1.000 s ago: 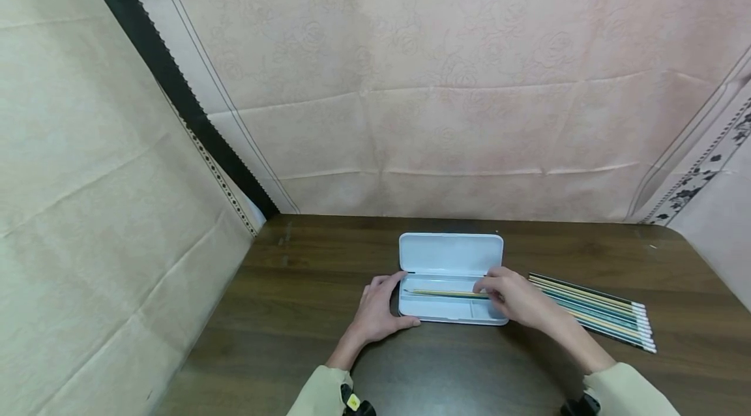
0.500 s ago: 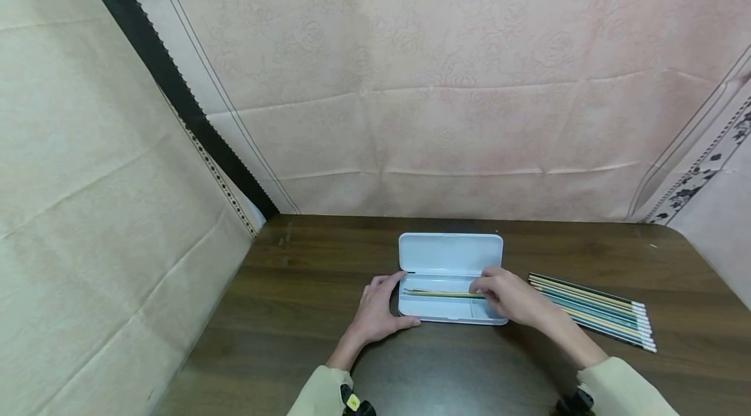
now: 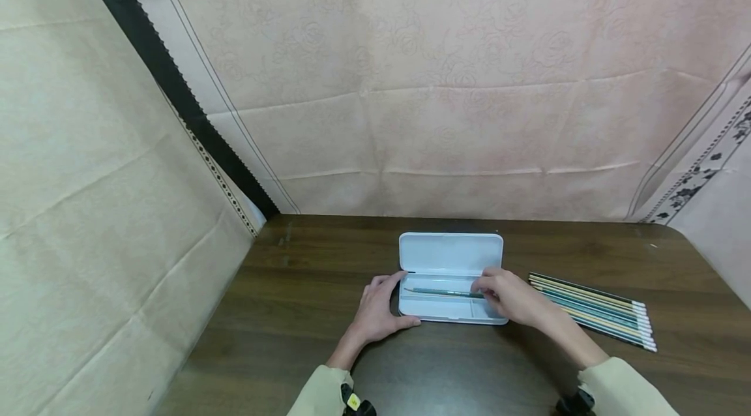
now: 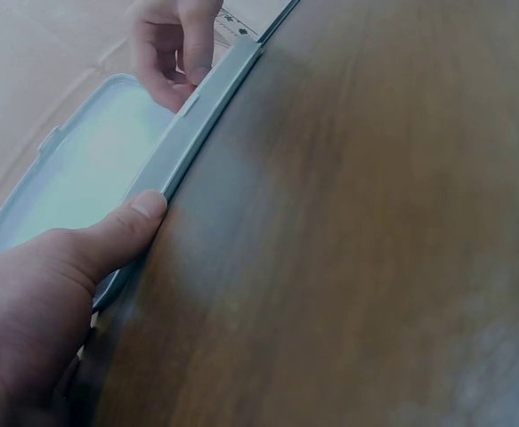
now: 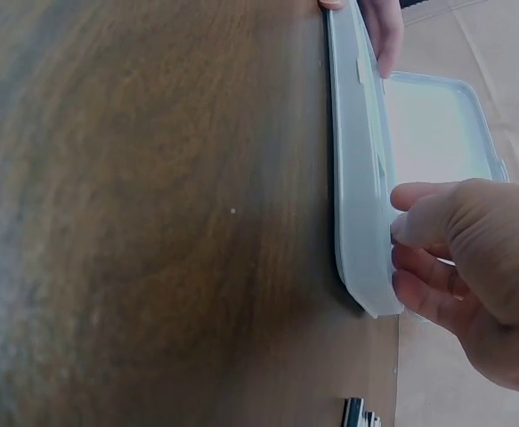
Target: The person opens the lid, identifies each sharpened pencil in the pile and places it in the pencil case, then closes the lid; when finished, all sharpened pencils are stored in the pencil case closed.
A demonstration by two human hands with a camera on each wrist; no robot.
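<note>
A light-blue pencil case (image 3: 437, 312) lies on the table with its lid (image 3: 450, 253) raised at the back. My left hand (image 3: 380, 308) holds its left end, thumb (image 4: 121, 233) along the front wall and fingers towards the back corner. In the tray lies a slim teal pencil (image 3: 440, 291), tip pointing left. My right hand (image 3: 512, 297) reaches into the right part of the tray and pinches the pencil near its right end. The wall of the case hides the pencil in the right wrist view, where thumb and forefinger (image 5: 419, 218) come close together behind it.
To the right, a row of several pencils (image 3: 592, 312) in green, teal and gold, with white ends, lies slanted on the brown wooden table (image 3: 446, 370). A pale cloth (image 3: 457, 109) hangs behind the table, another cloth (image 3: 117, 220) at the left.
The gold-coloured strip seen in the tray earlier gives way to teal on the pencil. My right hand has shifted slightly left; the left hand stays on the case.
</note>
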